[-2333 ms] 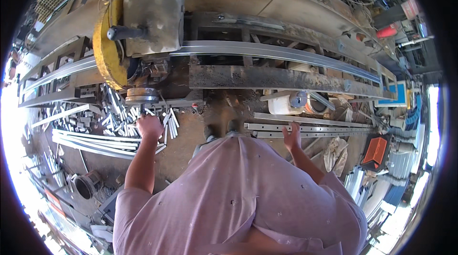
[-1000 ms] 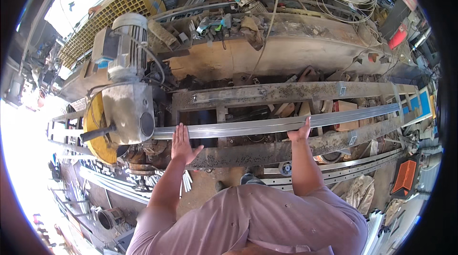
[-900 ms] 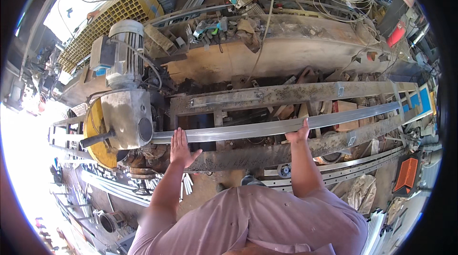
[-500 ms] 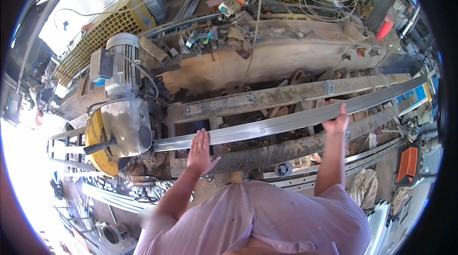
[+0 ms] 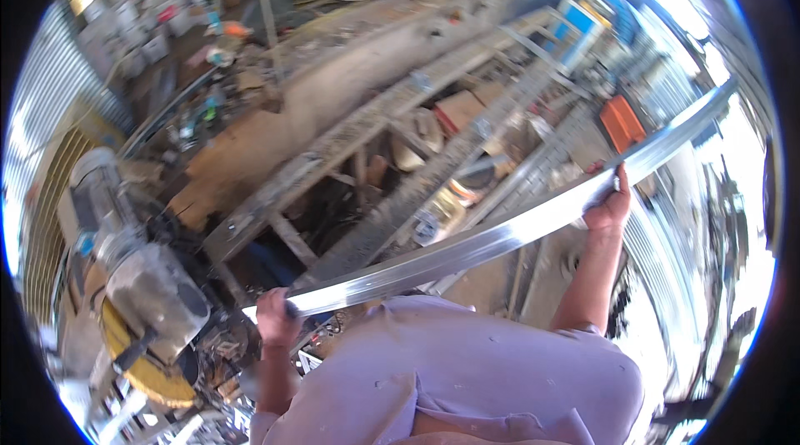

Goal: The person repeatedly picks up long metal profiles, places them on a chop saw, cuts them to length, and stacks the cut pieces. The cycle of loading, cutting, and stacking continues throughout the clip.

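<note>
So both hands are on a long metal bar here. The left hand (image 5: 277, 317) is wrapped around it close to its left end, a bit blurry but it looks like a proper grip, and the right hand (image 5: 610, 210) has it pinched from below, thumb up the near side and what look like fingertips peeking over the far side. The bar (image 5: 467, 252) runs across in front of the chest, left end low by the saw (image 5: 158, 295), right end way up and out past the right hand, so there's a lot more overhang on that side. The key bit is the angle: the rack (image 5: 400, 205) also slants up to the right, but more steeply, so the gap widens going right from the rack's near left corner. The left hand is the one near that corner; can't tell whether the bar touches the rack there. Between the bar and the rack's near edge there's floor with some clutter, and the orange box (image 5: 622, 122) sits just beyond the bar, near the right hand.
</note>
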`<state>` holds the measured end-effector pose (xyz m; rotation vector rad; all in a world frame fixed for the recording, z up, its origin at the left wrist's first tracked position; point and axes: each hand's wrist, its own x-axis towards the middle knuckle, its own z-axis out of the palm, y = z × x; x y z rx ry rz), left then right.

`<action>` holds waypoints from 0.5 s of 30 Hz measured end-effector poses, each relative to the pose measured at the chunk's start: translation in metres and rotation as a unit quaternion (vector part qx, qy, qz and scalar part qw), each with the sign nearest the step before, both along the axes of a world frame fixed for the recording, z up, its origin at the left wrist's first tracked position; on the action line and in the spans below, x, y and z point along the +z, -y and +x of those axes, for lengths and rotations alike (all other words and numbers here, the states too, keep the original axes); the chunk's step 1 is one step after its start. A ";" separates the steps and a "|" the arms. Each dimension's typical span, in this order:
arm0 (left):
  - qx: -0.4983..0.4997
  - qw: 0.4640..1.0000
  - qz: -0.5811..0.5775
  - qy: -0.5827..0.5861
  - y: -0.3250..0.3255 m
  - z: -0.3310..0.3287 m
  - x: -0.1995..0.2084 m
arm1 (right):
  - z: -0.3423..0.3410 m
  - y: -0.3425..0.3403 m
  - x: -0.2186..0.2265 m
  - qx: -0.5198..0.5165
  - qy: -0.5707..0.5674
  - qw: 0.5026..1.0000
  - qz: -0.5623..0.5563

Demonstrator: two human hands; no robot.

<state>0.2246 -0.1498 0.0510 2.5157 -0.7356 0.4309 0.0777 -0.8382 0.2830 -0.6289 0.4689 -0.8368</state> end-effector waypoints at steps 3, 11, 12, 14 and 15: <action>-0.039 0.998 0.004 0.047 -0.023 0.005 -0.008 | -0.074 -0.017 -0.010 -0.039 0.014 0.998 0.052; -0.150 0.988 0.041 0.003 -0.018 0.036 0.023 | -0.217 -0.057 -0.056 -0.197 -0.024 0.970 0.142; -0.158 0.986 0.063 -0.006 -0.012 0.039 0.030 | -0.231 -0.062 -0.064 -0.173 -0.034 0.975 0.137; -0.188 0.980 0.060 0.019 0.003 0.047 0.042 | -0.245 -0.066 -0.072 -0.227 -0.074 0.953 0.184; -0.201 0.977 0.066 0.009 0.015 0.050 0.053 | -0.251 -0.070 -0.070 -0.251 -0.083 0.939 0.219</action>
